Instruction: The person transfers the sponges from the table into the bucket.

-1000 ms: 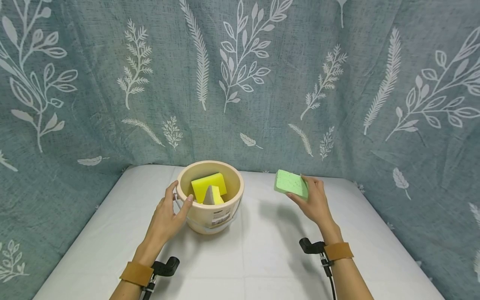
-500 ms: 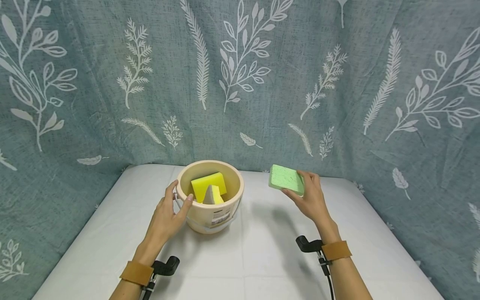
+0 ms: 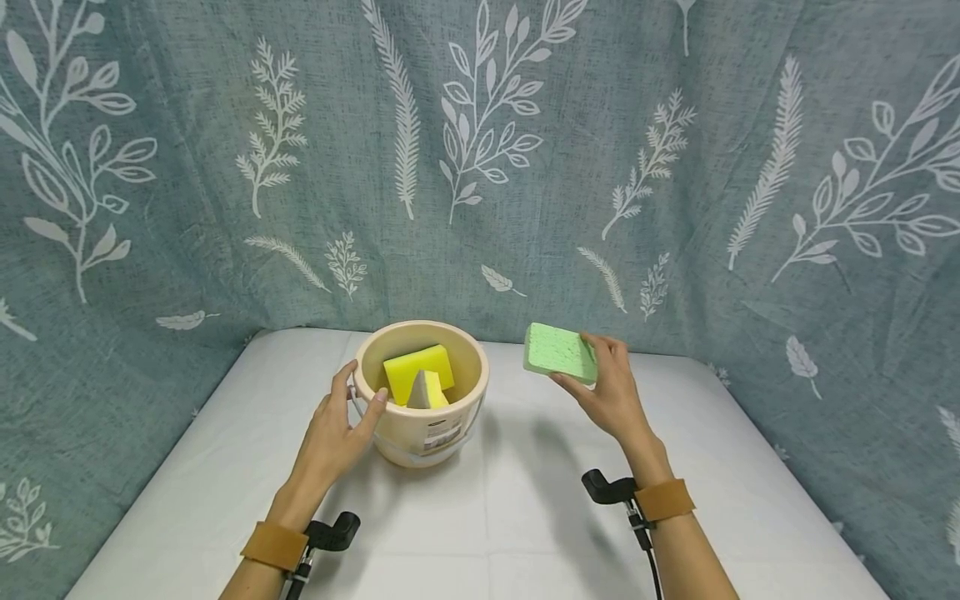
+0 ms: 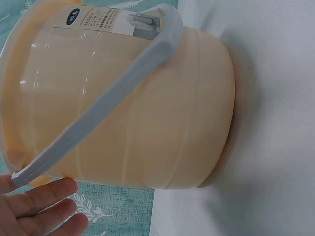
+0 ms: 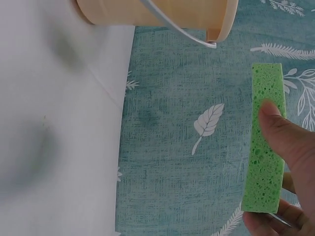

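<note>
A cream bucket (image 3: 457,417) with a grey handle (image 4: 106,105) stands on the white-covered table. Inside it are a yellow sponge (image 3: 415,369) and a wedge-shaped piece with yellow and grey faces (image 3: 427,392). My left hand (image 3: 334,433) holds the bucket at its left rim, thumb over the front edge and fingers along the outer side. To the right of the bucket, above the table, my right hand (image 3: 611,387) grips a light green sponge (image 3: 558,353) between thumb and fingers. Seen edge-on in the right wrist view, the sponge shows its porous side.
A teal curtain (image 3: 480,167) with white leaf prints hangs behind and beside the table (image 3: 517,517). Each wrist carries a brown strap with a small black camera (image 3: 609,487) on its inner side. A printed label (image 3: 442,433) faces forward on the bucket.
My right hand has carried the green sponge leftward and slightly up, closer to the bucket. My left hand and the bucket have stayed in place.
</note>
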Demonstrator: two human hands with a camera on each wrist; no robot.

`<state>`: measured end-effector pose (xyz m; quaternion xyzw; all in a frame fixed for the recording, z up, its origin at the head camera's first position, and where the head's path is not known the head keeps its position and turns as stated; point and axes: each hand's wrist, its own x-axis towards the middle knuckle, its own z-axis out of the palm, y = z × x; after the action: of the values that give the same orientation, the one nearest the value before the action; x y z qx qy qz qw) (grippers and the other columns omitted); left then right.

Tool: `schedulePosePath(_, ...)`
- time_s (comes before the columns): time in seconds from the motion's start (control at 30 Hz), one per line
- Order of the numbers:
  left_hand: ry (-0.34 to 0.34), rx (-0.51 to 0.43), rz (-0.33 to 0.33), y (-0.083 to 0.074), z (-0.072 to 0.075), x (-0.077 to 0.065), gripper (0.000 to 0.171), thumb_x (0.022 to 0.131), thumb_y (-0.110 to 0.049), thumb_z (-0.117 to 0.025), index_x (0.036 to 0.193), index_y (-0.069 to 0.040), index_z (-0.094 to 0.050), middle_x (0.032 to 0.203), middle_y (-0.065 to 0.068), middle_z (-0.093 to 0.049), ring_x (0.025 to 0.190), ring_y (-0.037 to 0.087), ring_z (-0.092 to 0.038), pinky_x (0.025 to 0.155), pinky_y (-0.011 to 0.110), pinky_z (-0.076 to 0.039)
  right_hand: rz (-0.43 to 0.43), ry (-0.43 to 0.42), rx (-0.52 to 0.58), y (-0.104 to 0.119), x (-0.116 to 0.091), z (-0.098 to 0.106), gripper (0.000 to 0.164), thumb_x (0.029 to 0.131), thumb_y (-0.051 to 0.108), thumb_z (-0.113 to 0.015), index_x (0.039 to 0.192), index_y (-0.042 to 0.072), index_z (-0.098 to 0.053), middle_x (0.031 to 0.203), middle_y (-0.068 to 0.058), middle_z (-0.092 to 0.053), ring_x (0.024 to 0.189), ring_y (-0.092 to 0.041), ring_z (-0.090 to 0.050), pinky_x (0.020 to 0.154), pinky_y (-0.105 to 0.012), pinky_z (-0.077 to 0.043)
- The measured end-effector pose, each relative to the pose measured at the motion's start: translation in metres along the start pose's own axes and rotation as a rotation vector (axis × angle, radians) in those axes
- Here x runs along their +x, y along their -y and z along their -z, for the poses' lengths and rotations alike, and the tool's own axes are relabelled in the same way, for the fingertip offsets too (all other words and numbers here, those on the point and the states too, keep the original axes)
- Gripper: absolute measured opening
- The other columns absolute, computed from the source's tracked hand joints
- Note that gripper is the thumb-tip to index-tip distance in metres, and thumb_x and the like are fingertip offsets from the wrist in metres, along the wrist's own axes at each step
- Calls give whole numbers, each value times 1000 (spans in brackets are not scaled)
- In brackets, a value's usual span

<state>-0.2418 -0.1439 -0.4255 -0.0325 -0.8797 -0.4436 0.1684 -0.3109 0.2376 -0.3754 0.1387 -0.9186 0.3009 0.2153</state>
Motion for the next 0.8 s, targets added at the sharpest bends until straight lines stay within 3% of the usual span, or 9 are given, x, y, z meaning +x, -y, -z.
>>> schedulePosePath(0.8,-6,-13,-3,0,0,0,83,102,-55,-52,163,-7,-21,147,33,-48,135,51,-47,105,70,-39,102,-4,54,45,5,-10,82,87,26,-85,153,2,-42,149,-27,-35,130,-44,-48,100,-58,-46)
